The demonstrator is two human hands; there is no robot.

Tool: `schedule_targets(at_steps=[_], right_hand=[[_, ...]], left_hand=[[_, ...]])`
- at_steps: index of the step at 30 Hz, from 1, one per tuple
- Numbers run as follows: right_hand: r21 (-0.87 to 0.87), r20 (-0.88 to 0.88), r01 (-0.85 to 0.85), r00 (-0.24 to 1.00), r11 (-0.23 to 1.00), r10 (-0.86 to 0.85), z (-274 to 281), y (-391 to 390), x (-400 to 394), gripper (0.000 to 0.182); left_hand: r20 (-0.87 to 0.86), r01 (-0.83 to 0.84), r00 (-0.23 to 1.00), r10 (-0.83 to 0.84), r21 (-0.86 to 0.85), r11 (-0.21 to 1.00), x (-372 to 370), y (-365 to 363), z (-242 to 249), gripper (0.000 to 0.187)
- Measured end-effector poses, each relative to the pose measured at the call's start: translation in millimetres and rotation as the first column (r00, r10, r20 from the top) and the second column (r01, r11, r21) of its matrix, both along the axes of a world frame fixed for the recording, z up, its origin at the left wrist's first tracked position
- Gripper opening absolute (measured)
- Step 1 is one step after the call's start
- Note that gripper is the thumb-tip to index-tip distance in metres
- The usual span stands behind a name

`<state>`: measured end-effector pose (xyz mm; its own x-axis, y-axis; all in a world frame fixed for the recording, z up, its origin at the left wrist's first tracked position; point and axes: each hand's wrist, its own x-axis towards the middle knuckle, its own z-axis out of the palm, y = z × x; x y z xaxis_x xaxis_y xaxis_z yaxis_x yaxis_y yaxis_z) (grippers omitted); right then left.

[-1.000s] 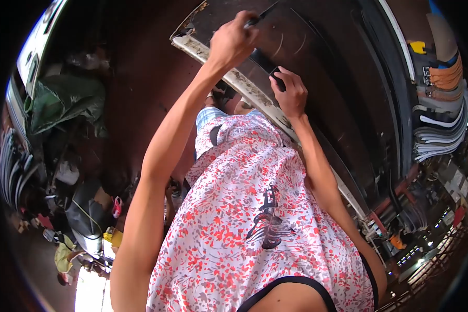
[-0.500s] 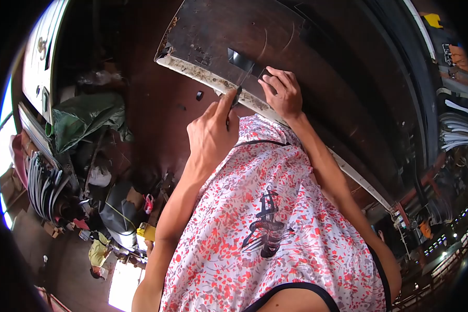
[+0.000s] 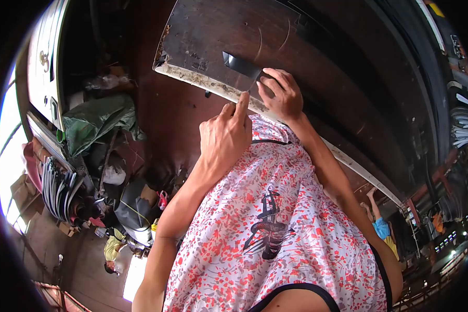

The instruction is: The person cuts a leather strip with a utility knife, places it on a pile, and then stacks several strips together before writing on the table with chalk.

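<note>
A glossy black flat strip lies on the dark, worn tabletop near its pale scuffed edge. My right hand rests at the strip's right end, its fingers bent and closed on it. From the left, my left hand reaches over the table edge with its index finger stretched forward and the other fingers curled. At its fingertip shows the thin blade of a knife, close to the strip's lower edge; the handle is hidden under the hand.
Below the table edge a small black piece shows against the reddish floor. A green tarp and a bundle of curved strips are at the left. One person is at lower left, another at right.
My left hand has shifted right and forward, bringing the blade closer to my right hand. The strip lies slightly further left in view. A person has come into sight at the right.
</note>
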<state>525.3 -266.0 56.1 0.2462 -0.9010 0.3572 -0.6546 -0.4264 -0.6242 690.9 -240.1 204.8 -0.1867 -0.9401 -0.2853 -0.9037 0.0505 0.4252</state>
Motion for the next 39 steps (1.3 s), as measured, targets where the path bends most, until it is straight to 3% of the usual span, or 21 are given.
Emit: schedule_targets(at_steps=[8, 26, 28, 31, 39], right_hand=[[-0.049, 0.002, 0.018, 1.0, 0.999, -0.018, 0.5, 1.2, 3.4, 0.016], [-0.05, -0.056, -0.001, 0.998, 0.999, -0.002, 3.8, 10.3, 10.9, 0.016], [-0.034, -0.04, 0.001, 0.999, 0.999, -0.002, 4.1, 12.8, 14.1, 0.017], [-0.006, -0.026, -0.004, 1.0, 1.0, 0.004, 4.0, 21.3, 19.6, 0.018], [0.04, -0.031, -0.043, 0.999, 0.998, 0.044, 6.5, 20.3, 20.7, 0.019]], left_hand=[[0.074, 0.023, 0.997, -0.024, 0.012, 1.0, -2.1, -7.1, 7.0, 0.043], [0.037, 0.098, 0.994, -0.1, 0.044, 0.994, 6.5, -8.0, 6.7, 0.046], [0.105, 0.126, 0.984, -0.141, 0.138, 0.982, 5.6, -11.4, 11.2, 0.047], [0.168, 0.129, 0.975, -0.148, 0.122, 0.984, 4.3, -11.2, 16.3, 0.042], [0.179, 0.127, 0.97, -0.165, 0.206, 0.97, -2.7, -23.8, 17.9, 0.049]])
